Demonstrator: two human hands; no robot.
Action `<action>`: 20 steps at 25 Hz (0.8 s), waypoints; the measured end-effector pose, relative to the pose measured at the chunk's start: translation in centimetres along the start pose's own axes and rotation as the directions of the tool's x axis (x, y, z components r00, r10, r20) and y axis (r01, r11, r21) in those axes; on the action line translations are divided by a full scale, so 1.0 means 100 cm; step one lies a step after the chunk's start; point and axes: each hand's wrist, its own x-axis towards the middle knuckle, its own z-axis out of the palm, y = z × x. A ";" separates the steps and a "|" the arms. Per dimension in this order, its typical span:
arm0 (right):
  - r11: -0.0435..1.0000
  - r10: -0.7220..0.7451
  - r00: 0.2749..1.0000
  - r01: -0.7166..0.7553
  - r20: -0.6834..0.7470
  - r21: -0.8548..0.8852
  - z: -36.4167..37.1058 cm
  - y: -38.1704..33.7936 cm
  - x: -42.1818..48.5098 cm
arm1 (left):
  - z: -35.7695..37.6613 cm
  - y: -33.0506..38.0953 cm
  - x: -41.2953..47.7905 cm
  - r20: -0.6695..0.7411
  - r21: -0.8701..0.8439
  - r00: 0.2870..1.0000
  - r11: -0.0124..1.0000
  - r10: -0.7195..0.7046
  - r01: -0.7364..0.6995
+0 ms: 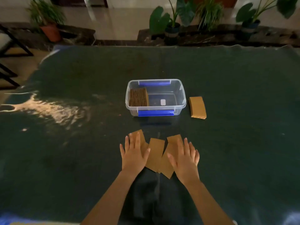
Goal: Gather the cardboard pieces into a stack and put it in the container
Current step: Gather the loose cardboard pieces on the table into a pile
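Several brown cardboard pieces (pixel 156 153) lie fanned out and overlapping on the dark table near me. My left hand (pixel 134 153) rests flat on the left pieces, fingers spread. My right hand (pixel 185 157) lies flat on the right pieces, fingers also apart. Neither hand grips anything. Beyond them stands a clear plastic container (pixel 182 101) with blue clips. A stack of cardboard pieces (pixel 139 97) stands on edge against its left wall. Another flat stack of cardboard (pixel 197 107) lies on the table just right of the container.
A dark cloth (pixel 81 143) covers the whole table, with a bright glare patch at the left. Potted plants (pixel 50 28) line the floor beyond the far edge. A dark chair frame (pixel 9 51) stands at the far left.
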 end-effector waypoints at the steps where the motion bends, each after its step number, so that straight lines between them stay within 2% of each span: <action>1: 1.000 0.029 0.999 -0.029 0.024 0.001 0.006 0.003 0.001 | 0.004 -0.001 -0.001 0.027 0.009 0.999 0.999 -0.033 0.032; 4: 0.996 0.055 0.998 -0.053 0.026 -0.075 0.016 0.006 -0.001 | 0.015 -0.001 -0.003 0.036 0.007 0.998 0.998 -0.059 0.059; 12: 0.990 0.124 0.990 -0.120 0.061 -0.071 0.014 0.004 0.002 | 0.017 0.003 -0.001 -0.016 -0.014 0.997 0.997 -0.072 0.072; 16: 0.978 0.202 0.979 -0.201 0.024 -0.051 0.002 0.000 0.003 | 0.012 0.007 -0.002 -0.004 -0.063 0.991 0.989 -0.137 0.136; 18: 0.968 0.246 0.967 -0.241 0.068 -0.076 -0.003 -0.004 0.009 | 0.008 0.009 0.000 -0.019 -0.084 0.982 0.979 -0.186 0.184; 20: 0.938 0.342 0.930 -0.347 0.136 0.012 -0.006 -0.008 0.020 | 0.003 0.012 0.004 -0.025 -0.164 0.963 0.951 -0.270 0.263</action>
